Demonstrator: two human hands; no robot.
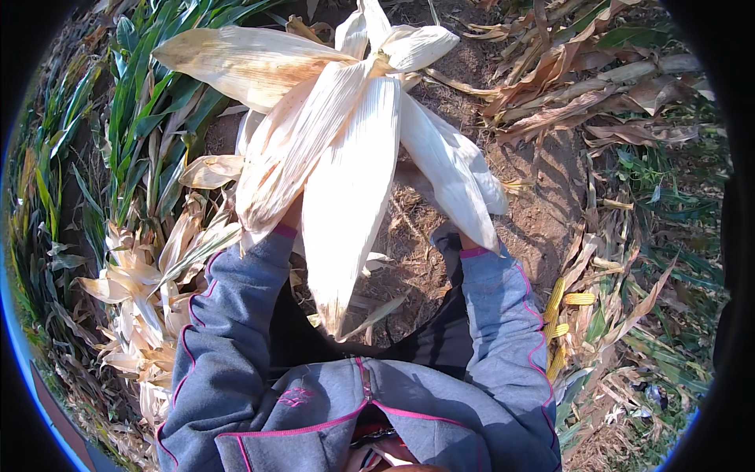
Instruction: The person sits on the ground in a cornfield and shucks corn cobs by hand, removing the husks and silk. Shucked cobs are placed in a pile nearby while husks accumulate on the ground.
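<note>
A large spread of dry, pale corn husks (350,181) fans out in front of me, its leaves joined at a stem end (381,63) at the top. The husk leaves hang down toward my lap and cover both hands. Of my left hand (292,214), only a strip near the wrist shows beneath the left leaves. My right hand (467,241) likewise disappears under the right leaves, just past its pink cuff. All the fingers are hidden, and no bare ear of corn is visible among these husks.
Several yellow corn ears (556,315) lie to my right. Stripped husks (145,307) are heaped at my left, with green corn leaves (130,118) beyond. Dry stalks (582,90) cover the far right. Brown soil (543,189) shows between the piles.
</note>
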